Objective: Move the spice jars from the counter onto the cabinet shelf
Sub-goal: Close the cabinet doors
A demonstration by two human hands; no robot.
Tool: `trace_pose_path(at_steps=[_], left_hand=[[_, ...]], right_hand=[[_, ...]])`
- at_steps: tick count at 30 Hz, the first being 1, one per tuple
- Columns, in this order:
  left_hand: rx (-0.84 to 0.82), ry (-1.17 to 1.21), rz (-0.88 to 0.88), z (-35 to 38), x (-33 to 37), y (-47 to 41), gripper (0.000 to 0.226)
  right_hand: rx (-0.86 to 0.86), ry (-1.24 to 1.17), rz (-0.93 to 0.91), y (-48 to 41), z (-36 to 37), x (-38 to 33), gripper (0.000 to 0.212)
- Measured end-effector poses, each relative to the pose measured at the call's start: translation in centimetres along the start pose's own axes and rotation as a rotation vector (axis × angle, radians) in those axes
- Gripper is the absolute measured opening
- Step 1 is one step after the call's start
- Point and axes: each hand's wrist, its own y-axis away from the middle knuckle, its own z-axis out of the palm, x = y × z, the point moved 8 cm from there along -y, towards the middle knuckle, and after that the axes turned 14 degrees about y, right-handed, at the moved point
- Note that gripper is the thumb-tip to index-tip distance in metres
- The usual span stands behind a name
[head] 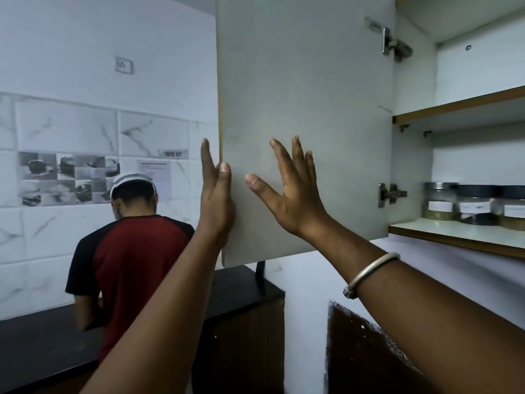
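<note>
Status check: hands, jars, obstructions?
Left hand on cabinet door edge, right hand flat on its inner face, fingers straight. Three spice jars on the lower shelf. Door open, shelf front unobstructed.

Cabinet door (306, 109) open, centre. Three spice jars (474, 204) in a row on lower shelf (426, 228), right of door. Left grip (217, 200) on door's free edge, right grip (289, 200) flat on its face. Desk (42, 345) below left.
</note>
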Motion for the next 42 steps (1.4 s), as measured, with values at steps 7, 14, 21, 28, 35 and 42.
trace_pose_path(at_steps=[7, 14, 21, 28, 35, 42], left_hand=[[-0.135, 0.522, -0.430, 0.2, -1.9, 0.2, 0.045], [-0.311, 0.756, -0.517, 4.5, 1.5, 3.7, 0.053], [-0.383, 0.586, -0.420, 13.3, 5.4, 9.7, 0.055], [-0.603, 0.405, 0.093, 26.2, 9.3, 14.2, 0.057], [-0.563, 0.127, 0.285, 38.7, 9.1, 17.4, 0.059], [-0.494, -0.177, 0.319, 46.0, 7.8, 18.5, 0.063]], right_hand=[[0.035, 0.086, -0.014, 0.3, 2.4, -2.2, 0.083], [0.170, 0.006, -0.013, 2.9, -0.6, -2.7, 0.084], [0.309, -0.292, -0.115, 7.4, -8.9, -0.7, 0.077], [0.139, -0.832, -0.032, 12.1, -17.8, 5.9, 0.070], [0.092, -0.963, 0.306, 16.5, -26.8, 15.1, 0.057], [0.295, -0.629, 0.470, 18.2, -33.2, 22.1, 0.057]])
